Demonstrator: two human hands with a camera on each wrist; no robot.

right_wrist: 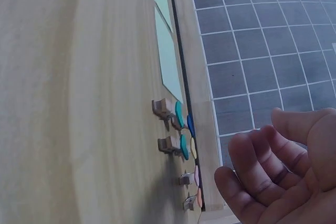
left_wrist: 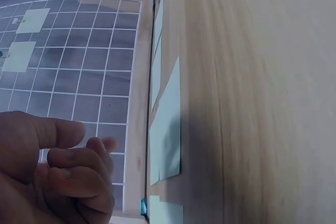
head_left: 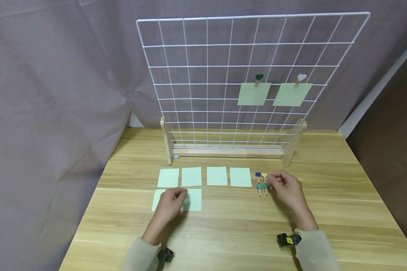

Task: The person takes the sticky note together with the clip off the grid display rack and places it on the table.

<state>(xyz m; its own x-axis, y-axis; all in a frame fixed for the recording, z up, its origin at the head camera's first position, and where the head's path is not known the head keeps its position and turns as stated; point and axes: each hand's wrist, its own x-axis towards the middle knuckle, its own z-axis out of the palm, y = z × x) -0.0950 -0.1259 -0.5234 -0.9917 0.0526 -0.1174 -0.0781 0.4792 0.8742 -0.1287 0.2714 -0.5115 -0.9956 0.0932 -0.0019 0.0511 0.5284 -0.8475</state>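
My left hand (head_left: 170, 203) is above the lower row of pale green paper squares (head_left: 194, 200), partly covering them in the head view. In the left wrist view its fingers (left_wrist: 79, 182) are loosely bent, with nothing between them. Beside the small heart-topped clothespins, my right hand (head_left: 286, 188) hovers with relaxed fingers and a gap between thumb and fingertips. Dark blue (head_left: 258, 176), yellow (head_left: 264, 177) and teal (head_left: 259, 189) clothespins lie on the table. In the right wrist view, pink (right_wrist: 195, 176) and orange (right_wrist: 198, 199) ones show too, mostly hidden by the hand from above.
A white wire grid (head_left: 218, 67) stands in a wooden base (head_left: 227, 151) at the back. Two green squares (head_left: 254, 94) hang on its right side, held by a dark green heart clothespin (head_left: 259, 78) and a white one (head_left: 301, 78). More squares (head_left: 217, 176) form an upper row.
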